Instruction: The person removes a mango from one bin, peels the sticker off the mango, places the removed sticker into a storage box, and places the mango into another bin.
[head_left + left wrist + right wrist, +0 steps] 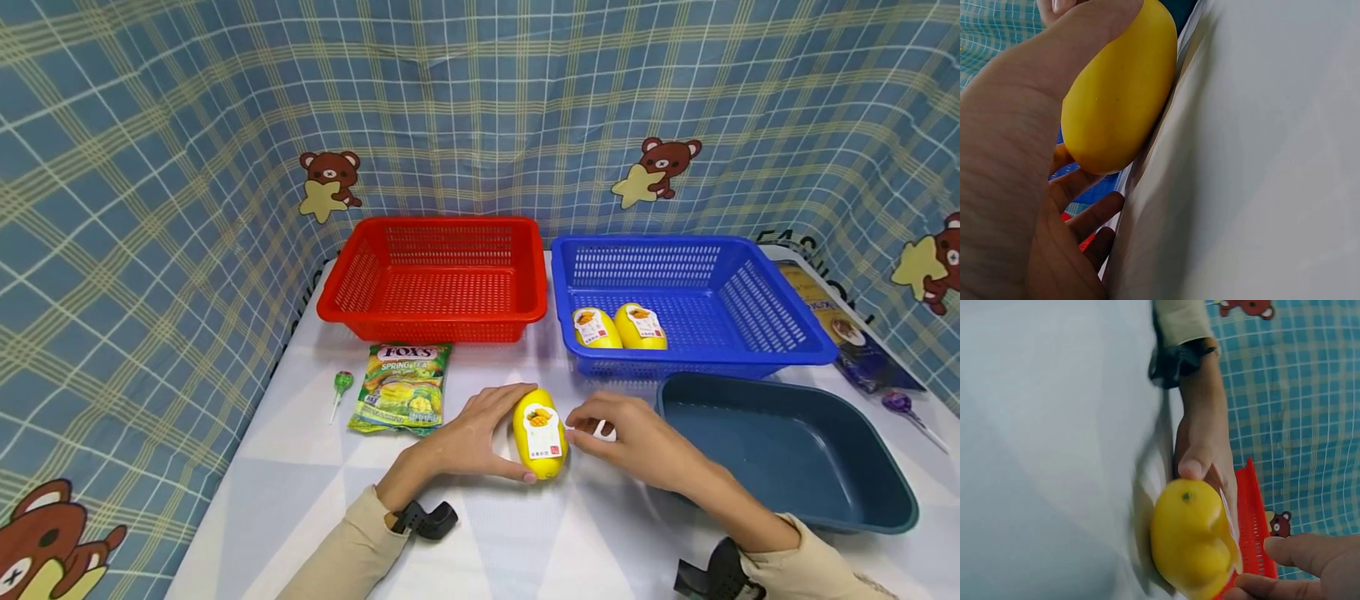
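A yellow mango (529,414) with a white picture label (542,435) stands on the table, held at its side by my left hand (474,435). In the left wrist view, the thumb lies over the mango (1119,100) and the other fingers reach around its far side. My right hand (633,433) is bent beside the mango, fingertips right at the label's edge. From the right wrist, the label edge (1230,534) stands slightly off the mango (1179,537), and a gap shows between my right thumb and fingers (1272,587).
Behind are a red basket (435,317) and a blue basket (697,354) holding two labelled mangoes (641,327). A dark teal tub (787,521) stands at right. A Fox's candy bag (401,387), a green lollipop (342,383), a purple lollipop (897,402) and a dark packet (862,358) lie around.
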Action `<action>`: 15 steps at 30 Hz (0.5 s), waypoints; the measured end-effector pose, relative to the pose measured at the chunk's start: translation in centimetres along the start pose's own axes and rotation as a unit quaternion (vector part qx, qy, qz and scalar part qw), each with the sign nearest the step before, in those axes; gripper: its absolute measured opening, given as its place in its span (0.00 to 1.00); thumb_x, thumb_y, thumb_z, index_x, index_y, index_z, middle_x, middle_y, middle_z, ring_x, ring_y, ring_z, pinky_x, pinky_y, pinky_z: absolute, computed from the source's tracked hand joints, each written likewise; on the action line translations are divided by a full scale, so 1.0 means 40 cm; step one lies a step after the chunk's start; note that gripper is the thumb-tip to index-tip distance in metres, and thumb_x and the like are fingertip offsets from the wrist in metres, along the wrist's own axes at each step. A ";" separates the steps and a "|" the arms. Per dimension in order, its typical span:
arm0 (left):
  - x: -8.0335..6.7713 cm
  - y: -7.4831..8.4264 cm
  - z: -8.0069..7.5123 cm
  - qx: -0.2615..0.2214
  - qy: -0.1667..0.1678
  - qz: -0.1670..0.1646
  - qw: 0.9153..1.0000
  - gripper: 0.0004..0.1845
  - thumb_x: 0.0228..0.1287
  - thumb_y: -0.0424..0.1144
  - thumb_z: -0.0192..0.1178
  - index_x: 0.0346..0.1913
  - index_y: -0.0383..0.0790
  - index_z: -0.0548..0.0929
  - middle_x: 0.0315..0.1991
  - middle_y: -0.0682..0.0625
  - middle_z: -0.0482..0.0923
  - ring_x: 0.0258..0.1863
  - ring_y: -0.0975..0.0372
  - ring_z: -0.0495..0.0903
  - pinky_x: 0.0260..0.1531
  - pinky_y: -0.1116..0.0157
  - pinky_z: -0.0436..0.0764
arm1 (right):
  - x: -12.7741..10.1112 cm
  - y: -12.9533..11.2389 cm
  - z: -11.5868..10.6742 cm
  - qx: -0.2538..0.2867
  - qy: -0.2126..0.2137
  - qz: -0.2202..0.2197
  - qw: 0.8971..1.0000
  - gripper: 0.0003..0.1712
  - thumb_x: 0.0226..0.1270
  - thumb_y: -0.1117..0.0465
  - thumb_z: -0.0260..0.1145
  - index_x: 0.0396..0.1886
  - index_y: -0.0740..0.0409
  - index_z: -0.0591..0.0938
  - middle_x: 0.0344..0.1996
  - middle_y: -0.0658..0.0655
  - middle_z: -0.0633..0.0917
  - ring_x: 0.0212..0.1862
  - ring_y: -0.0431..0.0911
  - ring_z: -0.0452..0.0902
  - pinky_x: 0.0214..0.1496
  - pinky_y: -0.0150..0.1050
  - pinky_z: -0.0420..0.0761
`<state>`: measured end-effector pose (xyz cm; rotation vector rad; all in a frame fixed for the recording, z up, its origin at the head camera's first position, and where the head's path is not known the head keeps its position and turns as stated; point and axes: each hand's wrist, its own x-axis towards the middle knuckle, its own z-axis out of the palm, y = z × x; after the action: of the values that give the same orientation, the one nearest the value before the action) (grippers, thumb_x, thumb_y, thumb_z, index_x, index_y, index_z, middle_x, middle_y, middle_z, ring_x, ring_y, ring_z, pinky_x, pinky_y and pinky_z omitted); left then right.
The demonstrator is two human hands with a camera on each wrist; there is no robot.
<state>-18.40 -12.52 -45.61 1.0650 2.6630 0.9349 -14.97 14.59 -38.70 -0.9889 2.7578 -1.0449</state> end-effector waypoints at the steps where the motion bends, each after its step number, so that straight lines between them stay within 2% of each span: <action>1: 0.000 -0.001 0.001 0.000 0.001 0.001 1.000 0.62 0.43 0.74 0.70 0.80 0.58 0.52 0.77 0.60 0.54 0.72 0.61 0.56 0.70 0.51 0.58 | 0.003 0.001 0.005 0.016 -0.003 0.008 1.000 0.08 0.69 0.54 0.69 0.42 0.52 0.88 0.33 0.39 0.82 0.36 0.36 0.77 0.39 0.36 0.81; 5: 0.002 -0.002 0.004 -0.001 0.003 0.006 1.000 0.62 0.43 0.74 0.70 0.80 0.58 0.52 0.76 0.60 0.54 0.72 0.62 0.56 0.70 0.52 0.58 | 0.016 0.008 0.021 0.071 -0.019 0.072 0.995 0.10 0.69 0.51 0.69 0.39 0.51 0.88 0.30 0.43 0.84 0.33 0.39 0.77 0.35 0.35 0.79; 9: 0.002 -0.002 0.004 -0.001 0.004 0.010 1.000 0.62 0.43 0.74 0.70 0.80 0.56 0.52 0.77 0.60 0.54 0.72 0.62 0.56 0.70 0.51 0.58 | 0.027 0.013 0.038 0.133 -0.025 0.143 0.981 0.12 0.68 0.49 0.70 0.35 0.53 0.89 0.26 0.51 0.85 0.31 0.45 0.78 0.33 0.36 0.78; 12: 0.002 -0.002 0.002 0.001 0.007 0.013 1.000 0.62 0.44 0.74 0.69 0.79 0.56 0.53 0.77 0.60 0.54 0.73 0.62 0.56 0.71 0.51 0.56 | 0.035 0.011 0.046 0.163 -0.020 0.165 0.973 0.13 0.67 0.50 0.70 0.34 0.55 0.89 0.25 0.54 0.85 0.30 0.47 0.77 0.33 0.37 0.78; 15: 0.002 -0.003 0.000 0.005 0.013 0.018 1.000 0.62 0.43 0.74 0.70 0.79 0.56 0.53 0.76 0.60 0.54 0.72 0.62 0.56 0.71 0.51 0.56 | 0.044 0.003 0.048 0.171 -0.012 0.170 0.971 0.12 0.67 0.53 0.71 0.33 0.57 0.89 0.25 0.54 0.85 0.30 0.47 0.77 0.32 0.36 0.78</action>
<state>-18.54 -12.54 -45.66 1.1156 2.6809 0.9484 -15.98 12.53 -39.94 -0.4609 2.4801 -1.3631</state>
